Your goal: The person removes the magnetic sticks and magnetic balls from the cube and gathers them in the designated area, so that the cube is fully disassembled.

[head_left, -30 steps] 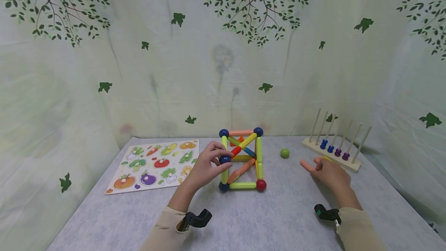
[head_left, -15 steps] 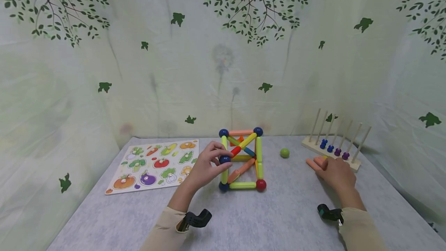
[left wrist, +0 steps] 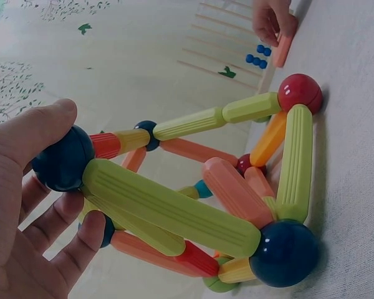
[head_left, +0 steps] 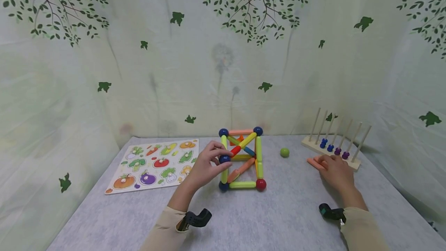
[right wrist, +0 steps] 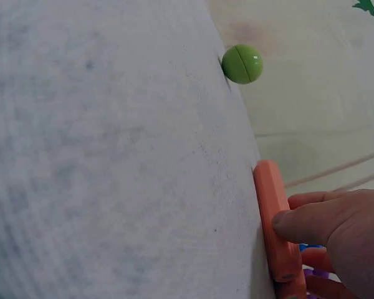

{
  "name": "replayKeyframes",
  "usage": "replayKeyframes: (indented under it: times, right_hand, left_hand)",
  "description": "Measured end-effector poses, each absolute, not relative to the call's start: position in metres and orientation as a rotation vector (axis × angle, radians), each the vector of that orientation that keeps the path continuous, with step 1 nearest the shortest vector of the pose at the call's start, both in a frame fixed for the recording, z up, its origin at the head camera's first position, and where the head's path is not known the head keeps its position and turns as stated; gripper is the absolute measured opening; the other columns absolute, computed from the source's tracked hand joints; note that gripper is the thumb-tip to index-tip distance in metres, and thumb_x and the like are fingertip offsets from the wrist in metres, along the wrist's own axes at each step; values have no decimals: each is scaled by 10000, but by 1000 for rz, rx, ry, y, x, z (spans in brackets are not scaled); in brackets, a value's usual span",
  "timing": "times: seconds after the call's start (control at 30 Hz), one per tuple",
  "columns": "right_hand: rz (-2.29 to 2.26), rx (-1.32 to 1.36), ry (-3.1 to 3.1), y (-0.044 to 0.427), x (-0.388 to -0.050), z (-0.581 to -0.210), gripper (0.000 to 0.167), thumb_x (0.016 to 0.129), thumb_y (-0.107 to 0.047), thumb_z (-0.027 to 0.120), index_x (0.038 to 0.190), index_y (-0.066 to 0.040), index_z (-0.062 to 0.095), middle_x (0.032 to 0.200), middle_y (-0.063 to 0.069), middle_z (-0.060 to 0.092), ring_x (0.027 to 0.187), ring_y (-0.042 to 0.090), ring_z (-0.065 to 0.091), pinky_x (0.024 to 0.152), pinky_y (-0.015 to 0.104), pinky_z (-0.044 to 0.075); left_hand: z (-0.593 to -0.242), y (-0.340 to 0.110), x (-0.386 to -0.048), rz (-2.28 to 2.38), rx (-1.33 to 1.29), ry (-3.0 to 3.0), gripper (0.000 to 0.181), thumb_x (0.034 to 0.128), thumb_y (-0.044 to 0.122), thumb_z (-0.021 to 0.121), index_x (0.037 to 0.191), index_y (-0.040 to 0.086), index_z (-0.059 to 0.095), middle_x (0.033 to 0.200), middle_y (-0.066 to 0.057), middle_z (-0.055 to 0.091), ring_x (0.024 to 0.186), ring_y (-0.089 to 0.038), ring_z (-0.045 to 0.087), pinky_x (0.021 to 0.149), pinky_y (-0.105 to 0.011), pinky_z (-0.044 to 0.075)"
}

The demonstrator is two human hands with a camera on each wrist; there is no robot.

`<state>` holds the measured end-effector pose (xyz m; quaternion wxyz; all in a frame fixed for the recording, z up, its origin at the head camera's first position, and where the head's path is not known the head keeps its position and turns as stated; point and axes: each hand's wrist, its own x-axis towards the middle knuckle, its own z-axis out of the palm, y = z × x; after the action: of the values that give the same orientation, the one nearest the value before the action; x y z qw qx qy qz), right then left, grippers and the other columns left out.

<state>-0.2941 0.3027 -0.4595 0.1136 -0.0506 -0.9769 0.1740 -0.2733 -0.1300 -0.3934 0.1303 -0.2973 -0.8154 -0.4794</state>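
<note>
A frame of coloured magnetic sticks (head_left: 242,185) and balls stands upright on the table. My left hand (head_left: 210,162) pinches the dark blue ball (left wrist: 63,159) at its near upper left corner; a red stick (left wrist: 105,145) and a lime-green stick (left wrist: 171,205) meet that ball. To the right, my right hand (head_left: 336,173) holds a salmon-coloured magnetic stick (right wrist: 275,224) low at the table, thumb on its near side and fingers behind. Part of a second salmon stick (right wrist: 292,288) shows beside it, mostly hidden by the hand.
A green ball (head_left: 284,152) lies between the frame and my right hand. Behind that hand stands a wooden peg rack (head_left: 310,142) with blue and purple beads. A vegetable puzzle board (head_left: 153,169) lies left of the frame. A leaf-printed curtain closes off the back.
My right hand has shifted slightly right, toward the peg rack, with the salmon sticks, which now lie closer together. The left hand and the frame have stayed in place.
</note>
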Motion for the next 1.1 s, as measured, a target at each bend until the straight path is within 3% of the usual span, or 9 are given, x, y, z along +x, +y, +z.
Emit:
replayKeyframes:
  times: [1.1]
  right_hand:
    - [553,-193,-2859,312,-297,-463,368,932,-181,630,1275,-56,579,1388,353,420,1229,578,389,971,730,325]
  left_hand:
    - [-391,-127,-271,-1418,-860,-2372,231,858,141,789,1085,164,752,1131,-20,552,983,-157,555,786,-260,568]
